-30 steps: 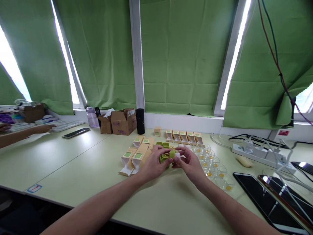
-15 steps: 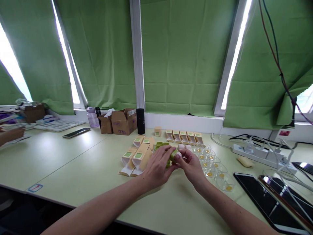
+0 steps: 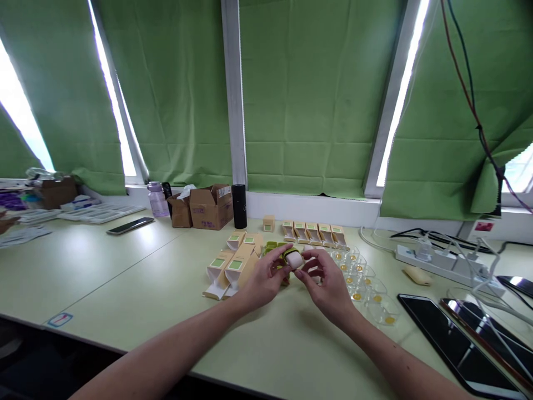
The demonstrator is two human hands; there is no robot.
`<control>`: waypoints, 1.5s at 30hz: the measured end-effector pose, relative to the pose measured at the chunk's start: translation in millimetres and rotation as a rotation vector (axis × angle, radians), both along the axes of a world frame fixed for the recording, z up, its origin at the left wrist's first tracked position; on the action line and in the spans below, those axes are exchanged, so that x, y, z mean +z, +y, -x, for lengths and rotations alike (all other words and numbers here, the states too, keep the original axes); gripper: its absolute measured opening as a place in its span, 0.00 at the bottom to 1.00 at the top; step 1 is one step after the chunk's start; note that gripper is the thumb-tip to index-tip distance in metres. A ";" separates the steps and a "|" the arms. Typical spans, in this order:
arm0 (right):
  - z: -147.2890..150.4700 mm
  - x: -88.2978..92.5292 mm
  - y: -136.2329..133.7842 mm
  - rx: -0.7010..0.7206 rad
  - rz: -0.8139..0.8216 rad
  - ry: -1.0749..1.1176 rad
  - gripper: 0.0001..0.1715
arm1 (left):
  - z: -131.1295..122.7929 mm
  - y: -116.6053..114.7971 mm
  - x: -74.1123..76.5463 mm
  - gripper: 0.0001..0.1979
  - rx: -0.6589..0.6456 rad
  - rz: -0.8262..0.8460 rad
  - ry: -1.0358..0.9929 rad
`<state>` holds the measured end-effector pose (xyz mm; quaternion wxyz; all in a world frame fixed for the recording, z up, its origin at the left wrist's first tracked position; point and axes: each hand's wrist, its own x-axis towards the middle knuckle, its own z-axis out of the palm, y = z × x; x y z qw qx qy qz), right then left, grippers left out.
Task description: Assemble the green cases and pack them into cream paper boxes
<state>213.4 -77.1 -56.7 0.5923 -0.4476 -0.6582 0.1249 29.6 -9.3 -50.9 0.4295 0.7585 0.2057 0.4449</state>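
Note:
My left hand (image 3: 263,280) pinches a small green case with a white block (image 3: 293,259) seated in it, held just above the table (image 3: 125,278). My right hand (image 3: 327,282) is curled beside it, fingertips close to the white block. Under and behind the hands lie more green cases (image 3: 272,246). To the left are tan cartons with green labels (image 3: 231,266), lying flat. A row of opened tan cartons (image 3: 313,233) stands behind. Clear trays holding gold discs (image 3: 366,286) spread out to the right.
Brown cardboard boxes (image 3: 210,206), a black cylinder (image 3: 239,206) and a bottle (image 3: 157,200) stand by the window sill. A phone (image 3: 129,225) lies at left. A power strip (image 3: 445,262) with cables and dark phones (image 3: 453,344) occupy the right. Another person's hand (image 3: 6,224) is at far left.
The green case has been turned so a white block now faces me. My right fingers have loosened from it. The other person's arm at far left has pulled back.

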 end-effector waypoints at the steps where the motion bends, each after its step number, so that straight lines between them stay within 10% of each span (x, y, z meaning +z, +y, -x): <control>1: -2.0 0.5 -0.7 -0.037 -0.065 -0.092 0.20 | -0.7 0.4 -0.2 0.32 -0.039 0.061 -0.023; 11: -10.7 2.1 -1.6 -0.143 -0.331 -0.591 0.22 | -1.0 -4.1 4.0 0.32 -0.194 0.174 -0.080; 45: -1.8 8.5 -3.7 -0.162 -0.488 -0.585 0.21 | -3.4 -17.8 14.8 0.28 -0.199 0.245 -0.176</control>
